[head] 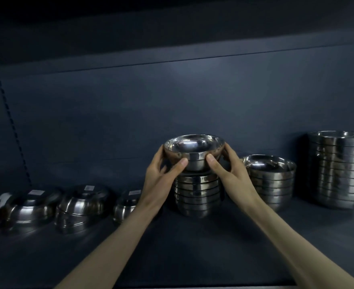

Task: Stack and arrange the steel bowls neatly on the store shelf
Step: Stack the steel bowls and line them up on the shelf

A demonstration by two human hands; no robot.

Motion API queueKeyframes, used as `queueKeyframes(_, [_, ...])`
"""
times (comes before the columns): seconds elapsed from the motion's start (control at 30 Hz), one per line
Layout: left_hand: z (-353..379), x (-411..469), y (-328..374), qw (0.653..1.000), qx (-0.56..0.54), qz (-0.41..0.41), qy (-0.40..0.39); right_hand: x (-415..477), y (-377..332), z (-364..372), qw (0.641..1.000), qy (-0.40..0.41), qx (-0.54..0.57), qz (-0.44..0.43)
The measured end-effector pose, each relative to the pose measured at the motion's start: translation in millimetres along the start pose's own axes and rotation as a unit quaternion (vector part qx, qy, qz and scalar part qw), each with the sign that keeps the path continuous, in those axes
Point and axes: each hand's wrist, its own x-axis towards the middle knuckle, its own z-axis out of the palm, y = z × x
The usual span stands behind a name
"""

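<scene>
Both hands cradle one bowl [193,152] upright just above the middle stack [198,195]; whether it touches the stack I cannot tell. The left hand [161,174] clasps it from 9 o'clock and the right hand [232,174] from 3, thumbs pressed on its near wall, the other fingers wrapped behind. Two more stacks [273,180] stand at 3 o'clock, three upturned bowls [82,207] at 9. The dark shelf [192,247] lies bare in front, with tall open space above.

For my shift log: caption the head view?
Both hands hold a steel bowl above the middle stack.
</scene>
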Motion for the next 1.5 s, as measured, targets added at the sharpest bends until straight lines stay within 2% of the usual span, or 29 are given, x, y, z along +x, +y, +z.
queueKeyframes(0.3, [1.9,2.8,-35.8,0.998,0.040,-0.025,-0.035,-9.5,55.0,5.4,0.999,0.016,-0.018,0.030])
queueKeyframes(0.53, [6.7,-2.5,-50.2,0.999,0.031,-0.007,-0.021,-18.9,42.5,9.5,0.998,-0.017,0.063,0.022])
queueKeyframes(0.8, [11.7,-18.1,-55.3,1.000,0.006,0.003,-0.023,-21.5,42.0,12.2,0.998,-0.011,0.063,0.003])
queueKeyframes(1.2, [14.4,-26.0,-65.7,1.000,0.002,0.000,0.013,-19.8,61.7,13.2,0.997,0.049,0.048,0.024])
queueKeyframes(1.5, [17.9,-29.7,-71.3,0.998,0.040,-0.018,0.034,-25.5,58.4,13.6,0.995,0.083,0.037,0.041])
